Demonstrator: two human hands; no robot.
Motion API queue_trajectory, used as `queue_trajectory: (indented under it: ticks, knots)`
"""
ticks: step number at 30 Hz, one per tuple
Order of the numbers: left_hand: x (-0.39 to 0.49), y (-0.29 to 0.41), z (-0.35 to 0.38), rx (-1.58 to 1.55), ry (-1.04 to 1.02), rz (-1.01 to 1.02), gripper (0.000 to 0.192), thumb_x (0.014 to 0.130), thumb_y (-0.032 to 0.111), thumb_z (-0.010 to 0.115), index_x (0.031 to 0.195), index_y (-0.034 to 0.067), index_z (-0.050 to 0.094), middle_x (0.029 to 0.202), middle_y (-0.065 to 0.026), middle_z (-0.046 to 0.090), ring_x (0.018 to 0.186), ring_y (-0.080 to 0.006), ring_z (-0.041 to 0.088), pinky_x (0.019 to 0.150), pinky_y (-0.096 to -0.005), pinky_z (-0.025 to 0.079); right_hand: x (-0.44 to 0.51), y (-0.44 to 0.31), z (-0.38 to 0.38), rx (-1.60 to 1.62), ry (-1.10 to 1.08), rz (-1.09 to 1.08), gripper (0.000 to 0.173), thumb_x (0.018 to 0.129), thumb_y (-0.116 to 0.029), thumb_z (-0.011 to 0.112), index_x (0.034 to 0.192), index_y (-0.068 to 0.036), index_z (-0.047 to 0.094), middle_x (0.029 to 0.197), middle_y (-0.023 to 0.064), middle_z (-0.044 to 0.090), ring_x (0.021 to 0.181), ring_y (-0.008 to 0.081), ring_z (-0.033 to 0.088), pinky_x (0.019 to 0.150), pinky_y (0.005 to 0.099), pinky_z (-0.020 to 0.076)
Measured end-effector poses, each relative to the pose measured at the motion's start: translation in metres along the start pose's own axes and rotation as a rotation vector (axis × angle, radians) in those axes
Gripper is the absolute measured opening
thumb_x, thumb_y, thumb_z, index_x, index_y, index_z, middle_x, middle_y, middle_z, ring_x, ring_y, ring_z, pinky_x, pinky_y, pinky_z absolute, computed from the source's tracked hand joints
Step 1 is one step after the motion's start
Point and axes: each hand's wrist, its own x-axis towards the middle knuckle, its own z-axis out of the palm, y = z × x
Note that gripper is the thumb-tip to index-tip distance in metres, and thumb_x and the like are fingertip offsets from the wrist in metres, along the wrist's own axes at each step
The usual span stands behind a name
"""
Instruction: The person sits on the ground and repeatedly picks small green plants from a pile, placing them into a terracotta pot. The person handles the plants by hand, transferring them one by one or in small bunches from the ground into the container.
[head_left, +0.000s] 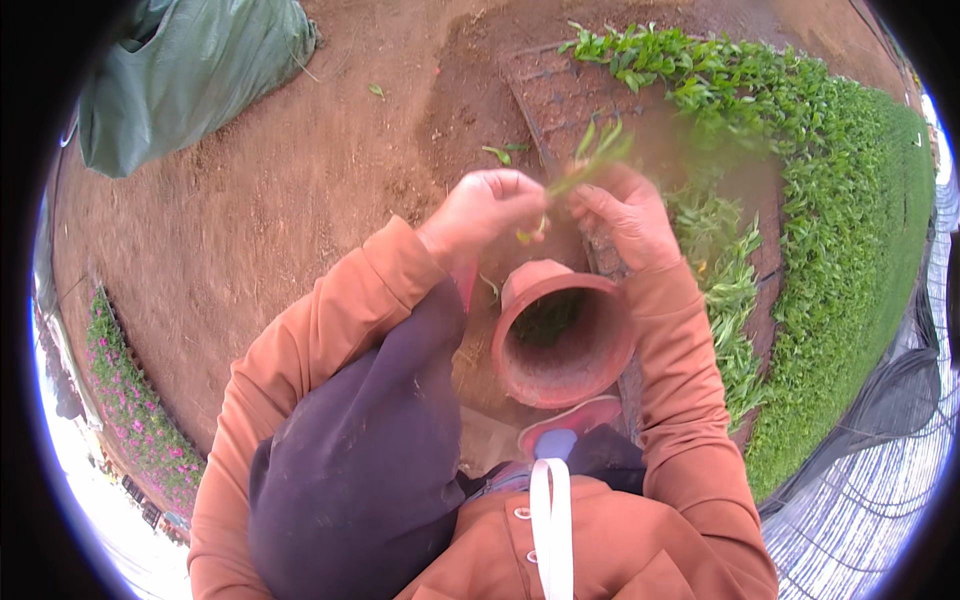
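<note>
Both hands meet above a terracotta-coloured pot (517, 375), around a leafy green cutting (589, 169) that is partly blurred. My left hand (487, 206) pinches the lower end of its stem. A small yellowish leaf piece (529, 234) shows under those left fingers. On the other side, my right hand (630, 214) has its thumb and bent fingers closed about the leafy part. The pot leans with its mouth towards me, between my legs and near my right forearm. Some dark green matter (551, 319) lies inside it.
Soil-filled seedling trays (551, 94) lie ahead, with dense green seedlings (832, 225) along the right. Loose cuttings (727, 292) are heaped beside my right arm. A green tarp bundle (195, 75) sits upper left. Pink-flowered plants (139, 412) line the left edge. Fallen leaves (497, 154) dot the bare soil.
</note>
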Motion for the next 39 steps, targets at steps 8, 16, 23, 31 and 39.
queue_trajectory:
  ticks: [8,16,23,31,39]
  knots:
    - [-0.024,0.0,0.032,0.414,-0.516,0.098,0.022,0.079,0.017,0.073,0.09,0.001,0.063,0.088,-0.0069,0.066,0.077,-0.0183,0.063,0.073,-0.0298,0.051,0.068,-0.021,-0.022,-0.152,0.418,-0.32,0.01,0.085,-0.005,0.062,0.094,0.0,0.06,0.081,0.009,0.067,0.069,0.0146,0.065,0.056,0.0225,0.0497]
    - [-0.023,-0.004,0.019,0.617,-0.404,0.306,0.017,0.084,0.013,0.066,0.092,-0.001,0.063,0.089,-0.0076,0.068,0.076,-0.0118,0.06,0.066,-0.0262,0.05,0.18,-0.002,-0.033,-0.654,0.556,-0.217,0.023,0.081,-0.016,0.068,0.098,-0.002,0.065,0.068,0.004,0.065,0.053,0.0087,0.06,0.048,0.0229,0.0469]
    - [-0.029,-0.066,-0.036,0.705,-0.269,-0.106,0.017,0.088,0.019,0.061,0.092,0.003,0.064,0.078,-0.0039,0.066,0.074,-0.0099,0.06,0.066,-0.0271,0.05,0.217,0.013,-0.048,-1.103,0.599,-0.238,0.029,0.076,-0.037,0.067,0.097,-0.016,0.069,0.087,0.0065,0.069,0.082,0.0244,0.065,0.072,0.0366,0.0511]
    - [-0.025,-0.085,-0.05,0.941,-0.305,-0.013,0.017,0.084,0.017,0.061,0.094,0.005,0.065,0.082,-0.0114,0.067,0.078,-0.0221,0.065,0.072,-0.0324,0.05,0.213,0.022,-0.047,-1.129,0.594,-0.144,0.027,0.075,-0.037,0.066,0.093,-0.016,0.067,0.094,0.0083,0.067,0.09,0.0299,0.063,0.077,0.0411,0.0502]
    - [-0.027,-0.084,-0.05,0.997,-0.28,-0.013,0.017,0.083,0.016,0.061,0.094,0.004,0.065,0.084,-0.0127,0.067,0.08,-0.0249,0.065,0.073,-0.0336,0.05,0.211,0.014,-0.04,-1.381,0.612,-0.309,0.031,0.077,-0.038,0.064,0.096,-0.013,0.064,0.095,0.0099,0.066,0.092,0.0299,0.062,0.077,0.0424,0.05]
